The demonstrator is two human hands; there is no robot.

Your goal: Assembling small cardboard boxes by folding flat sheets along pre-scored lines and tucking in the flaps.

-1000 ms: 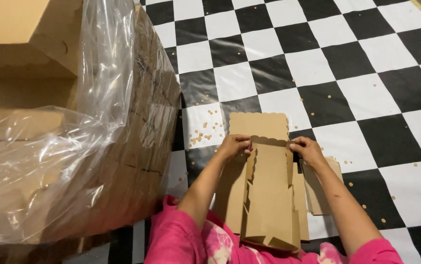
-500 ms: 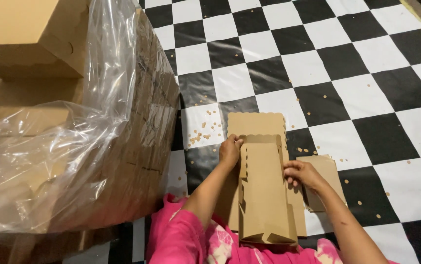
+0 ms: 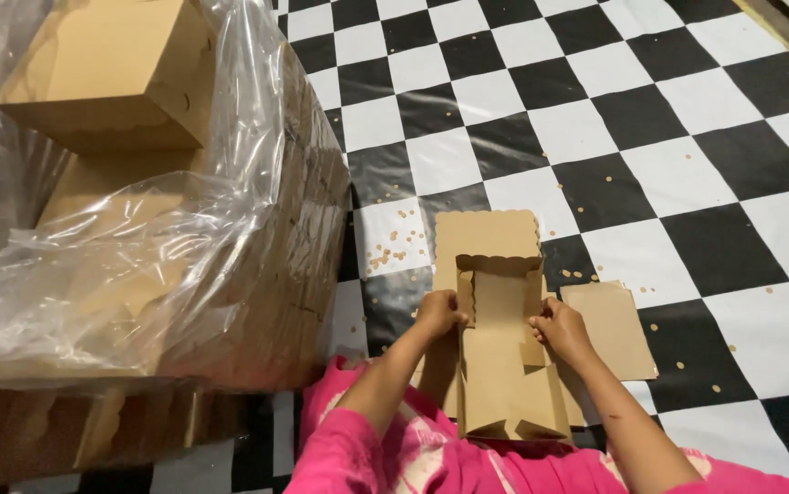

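Single head-worn view, looking steeply down over the wearer's own arms.

The camera sits above and just behind the left hand [image 3: 437,313] and right hand [image 3: 559,329], facing forward and downward onto the black-and-white checkered floor [image 3: 687,174], which runs from the near edge to the far right corner. It is close: the flat brown cardboard box blank with scalloped edge [image 3: 495,302] at the hands fills the lower middle, and pink sleeves [image 3: 385,457] crowd the near edge. The left half is taken by a tall stack of brown cardboard wrapped in clear plastic [image 3: 138,238], near the lens.
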